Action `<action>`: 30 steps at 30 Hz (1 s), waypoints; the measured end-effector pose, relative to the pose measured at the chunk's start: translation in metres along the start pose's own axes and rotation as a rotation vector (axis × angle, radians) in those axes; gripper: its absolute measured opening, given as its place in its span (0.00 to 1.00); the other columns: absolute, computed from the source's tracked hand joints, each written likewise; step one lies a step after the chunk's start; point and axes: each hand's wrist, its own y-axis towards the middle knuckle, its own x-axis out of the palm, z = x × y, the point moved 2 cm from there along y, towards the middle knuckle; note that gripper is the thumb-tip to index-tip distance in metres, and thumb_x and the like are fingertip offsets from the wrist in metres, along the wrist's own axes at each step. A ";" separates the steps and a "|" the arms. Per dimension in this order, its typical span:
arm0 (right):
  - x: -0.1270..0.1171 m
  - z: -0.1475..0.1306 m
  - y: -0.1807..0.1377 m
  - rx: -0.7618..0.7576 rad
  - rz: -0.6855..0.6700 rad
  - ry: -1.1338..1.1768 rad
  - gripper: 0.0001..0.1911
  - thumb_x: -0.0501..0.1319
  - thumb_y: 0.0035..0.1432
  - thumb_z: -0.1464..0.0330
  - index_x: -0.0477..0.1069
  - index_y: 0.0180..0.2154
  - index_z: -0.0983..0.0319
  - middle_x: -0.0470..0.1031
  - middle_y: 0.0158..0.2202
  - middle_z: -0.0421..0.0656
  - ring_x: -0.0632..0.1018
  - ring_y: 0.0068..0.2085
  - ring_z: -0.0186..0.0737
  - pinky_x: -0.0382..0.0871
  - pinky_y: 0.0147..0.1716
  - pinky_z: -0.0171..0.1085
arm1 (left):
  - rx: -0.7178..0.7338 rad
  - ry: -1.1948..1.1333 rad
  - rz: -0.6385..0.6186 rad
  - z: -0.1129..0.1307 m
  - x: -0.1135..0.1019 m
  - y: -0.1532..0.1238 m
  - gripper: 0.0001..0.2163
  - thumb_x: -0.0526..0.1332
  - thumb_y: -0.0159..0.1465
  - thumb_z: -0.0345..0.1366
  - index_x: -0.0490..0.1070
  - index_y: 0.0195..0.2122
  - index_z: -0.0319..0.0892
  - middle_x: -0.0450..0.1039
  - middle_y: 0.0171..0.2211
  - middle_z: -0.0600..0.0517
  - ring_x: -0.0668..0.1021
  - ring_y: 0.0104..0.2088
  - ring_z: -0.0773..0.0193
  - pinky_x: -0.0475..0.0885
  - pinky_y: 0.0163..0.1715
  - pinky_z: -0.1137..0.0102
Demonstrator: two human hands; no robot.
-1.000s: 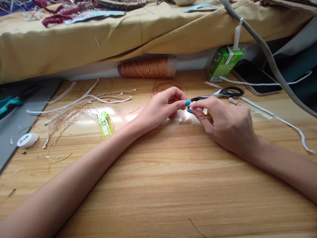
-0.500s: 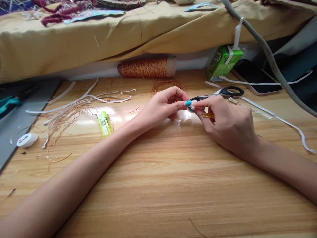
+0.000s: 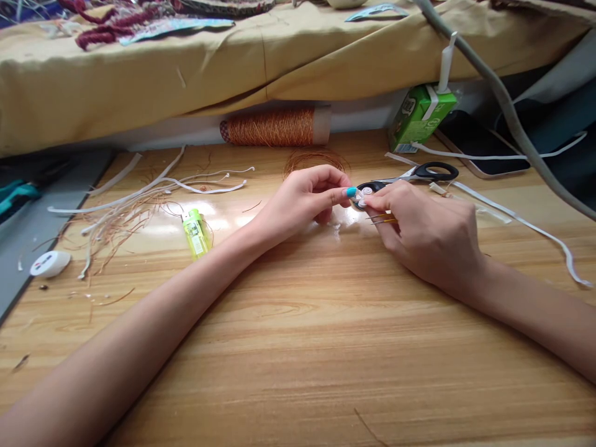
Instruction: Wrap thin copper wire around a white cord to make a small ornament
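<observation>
My left hand [image 3: 316, 195] pinches a small white coiled piece [image 3: 364, 194] between thumb and fingertips. A teal covering shows on that thumb's nail. From the other side, my right hand [image 3: 423, 230] has its thumb and index finger closed on the same piece. Yellow tweezers [image 3: 387, 218] are tucked in the right hand, their thin metal tips pointing left. Just behind the fingers lie black-handled scissors [image 3: 435, 172], partly hidden by the hands. A coil of orange-brown thread [image 3: 316, 159] rests behind my left hand.
A yellow-green lighter [image 3: 195, 233] lies beside my left forearm. White cord pieces [image 3: 116, 203] and loose threads spread at left. At the back are a thread cone [image 3: 274, 127], a green drink carton [image 3: 421, 118] and a phone [image 3: 482, 146]. A grey cable [image 3: 507, 105] crosses the right side.
The right fingertips have shifted slightly down, so more of the white piece's coils shows between the hands. Both hands keep their hold, and the objects around them stay put.
</observation>
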 end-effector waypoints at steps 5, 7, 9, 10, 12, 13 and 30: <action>0.001 0.001 0.000 0.064 -0.080 0.028 0.13 0.46 0.57 0.68 0.66 0.27 0.62 0.71 0.23 0.40 0.68 0.21 0.29 0.52 0.18 0.31 | 0.009 0.023 0.015 0.001 -0.001 -0.001 0.06 0.58 0.55 0.34 0.67 0.28 0.35 0.69 0.24 0.53 0.67 0.18 0.78 0.62 0.19 0.79; 0.001 0.001 0.000 0.072 -0.089 0.032 0.13 0.46 0.57 0.67 0.67 0.27 0.62 0.70 0.22 0.40 0.67 0.20 0.29 0.52 0.18 0.32 | 0.012 0.031 0.017 0.001 -0.001 -0.002 0.06 0.57 0.55 0.34 0.67 0.29 0.35 0.70 0.24 0.53 0.67 0.18 0.77 0.63 0.20 0.78; 0.001 0.001 0.000 0.077 -0.098 0.039 0.14 0.45 0.57 0.67 0.67 0.28 0.62 0.70 0.22 0.40 0.67 0.20 0.29 0.52 0.17 0.32 | 0.015 0.037 0.017 0.002 -0.002 -0.002 0.06 0.57 0.55 0.33 0.68 0.29 0.35 0.70 0.24 0.53 0.67 0.17 0.77 0.63 0.20 0.78; 0.001 0.001 0.001 0.080 -0.101 0.045 0.14 0.45 0.57 0.67 0.67 0.28 0.62 0.70 0.22 0.40 0.67 0.20 0.29 0.52 0.17 0.32 | 0.016 0.041 0.017 0.002 -0.002 -0.002 0.06 0.57 0.55 0.33 0.68 0.29 0.35 0.70 0.24 0.53 0.67 0.17 0.77 0.63 0.20 0.78; 0.001 0.001 0.001 0.085 -0.101 0.058 0.14 0.45 0.57 0.67 0.67 0.27 0.62 0.70 0.22 0.40 0.67 0.20 0.29 0.51 0.17 0.32 | 0.020 0.049 0.016 0.002 -0.002 -0.002 0.06 0.57 0.55 0.33 0.68 0.30 0.35 0.70 0.25 0.53 0.67 0.17 0.77 0.63 0.21 0.78; 0.001 0.001 0.001 0.088 -0.100 0.064 0.14 0.45 0.57 0.67 0.66 0.27 0.62 0.70 0.22 0.40 0.67 0.20 0.29 0.51 0.17 0.32 | 0.021 0.053 0.015 0.002 -0.002 -0.002 0.06 0.56 0.55 0.33 0.68 0.30 0.35 0.71 0.25 0.53 0.67 0.17 0.77 0.63 0.20 0.78; 0.003 0.002 0.000 0.048 0.008 0.012 0.10 0.50 0.55 0.69 0.66 0.26 0.64 0.72 0.23 0.40 0.69 0.20 0.29 0.52 0.16 0.31 | -0.011 0.040 0.001 0.003 0.001 -0.002 0.05 0.57 0.55 0.32 0.66 0.27 0.35 0.68 0.22 0.54 0.67 0.17 0.77 0.62 0.19 0.78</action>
